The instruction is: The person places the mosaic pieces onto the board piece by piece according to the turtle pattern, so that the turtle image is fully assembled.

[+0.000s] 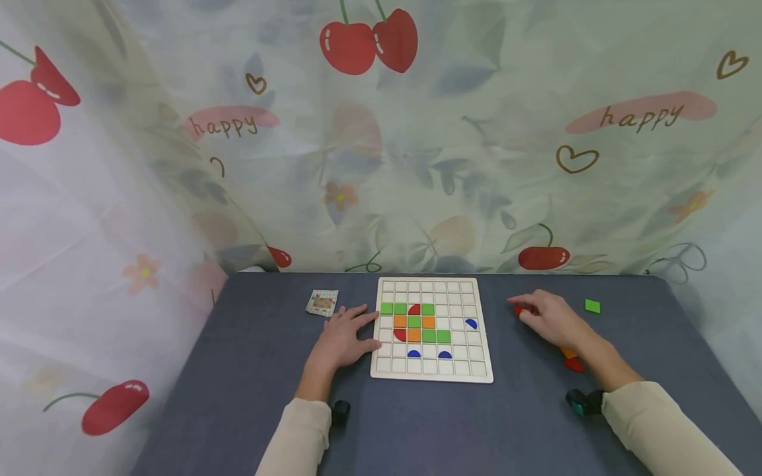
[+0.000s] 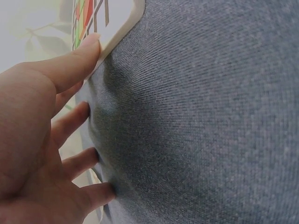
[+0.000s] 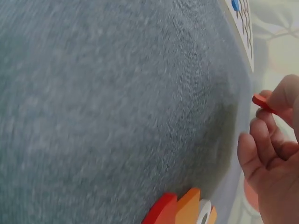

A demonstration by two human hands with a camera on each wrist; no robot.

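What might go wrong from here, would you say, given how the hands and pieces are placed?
The right hand pinches a small red piece, which might slip. The left hand touches the edge of the board, so a nudge could shift it and disturb the coloured pieces there. An orange piece and another red piece lie by the right wrist in the head view and might get knocked.

The grid board point(image 1: 428, 367) lies on the table point(image 1: 476, 430) between the left hand point(image 1: 342, 337), at its left edge, and the right hand point(image 1: 552, 318). Left of the board lies a picture card point(image 1: 323, 303); right of the right hand, a square tile point(image 1: 592, 306).
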